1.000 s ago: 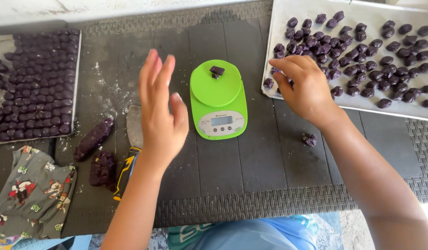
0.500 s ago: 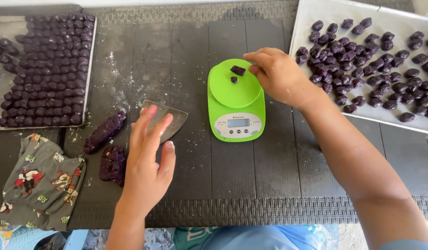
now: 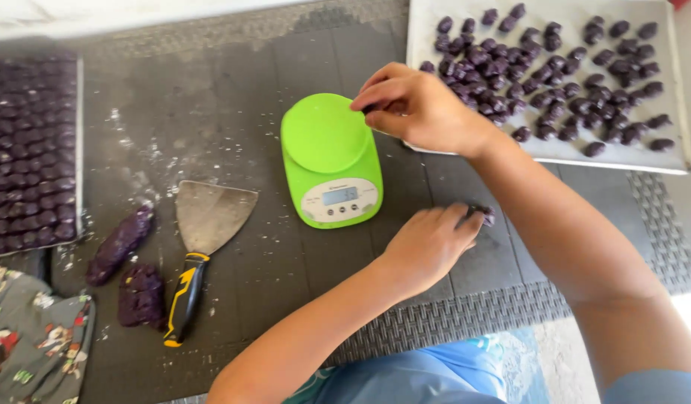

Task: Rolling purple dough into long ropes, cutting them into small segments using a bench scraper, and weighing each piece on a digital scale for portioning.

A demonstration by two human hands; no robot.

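Observation:
My right hand (image 3: 420, 108) hovers at the right edge of the green kitchen scale (image 3: 330, 161), its fingers pinched on a small dark purple dough piece (image 3: 370, 110). The scale's round plate is bare. My left hand (image 3: 428, 247) has crossed under my right forearm. It lies on the dark mat to the right of the scale, fingertips closed on another small purple dough piece (image 3: 483, 215).
A white tray (image 3: 555, 153) of several purple pieces lies at the back right. A tray (image 3: 78, 150) of rowed purple balls lies at the left. On the mat sit a metal scraper (image 3: 203, 224), two purple dough lumps (image 3: 121, 243) (image 3: 141, 295) and a patterned cloth (image 3: 31, 344).
My left hand moved from beside the scraper across to the dough piece right of the scale. My right hand lifted the dough off the scale plate, which now stands bare.

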